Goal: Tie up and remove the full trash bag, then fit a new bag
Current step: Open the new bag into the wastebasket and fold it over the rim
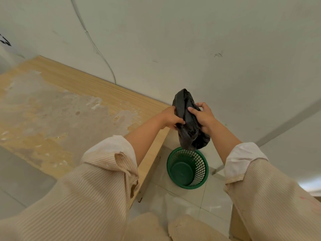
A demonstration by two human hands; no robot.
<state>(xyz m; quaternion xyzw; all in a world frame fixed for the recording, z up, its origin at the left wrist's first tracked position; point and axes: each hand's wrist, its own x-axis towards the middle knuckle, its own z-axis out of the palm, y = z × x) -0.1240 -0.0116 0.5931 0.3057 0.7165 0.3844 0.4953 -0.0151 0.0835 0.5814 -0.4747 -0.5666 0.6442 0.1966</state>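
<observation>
Left hand (pixel 171 118), right hand (pixel 203 117) gripping black bag (pixel 190 124), raised above green basket (pixel 187 168)

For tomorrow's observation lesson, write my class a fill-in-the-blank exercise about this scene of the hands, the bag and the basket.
1. Both hands, the left hand and the right hand, grip a bunched plastic bag whose colour is ____.
2. The green mesh wastebasket stands on the ____.
3. No liner shows inside the wastebasket; its solid green ____ is visible.
4. The wooden desk stands to the ____ of the wastebasket.

Missing words: black; floor; bottom; left
</observation>
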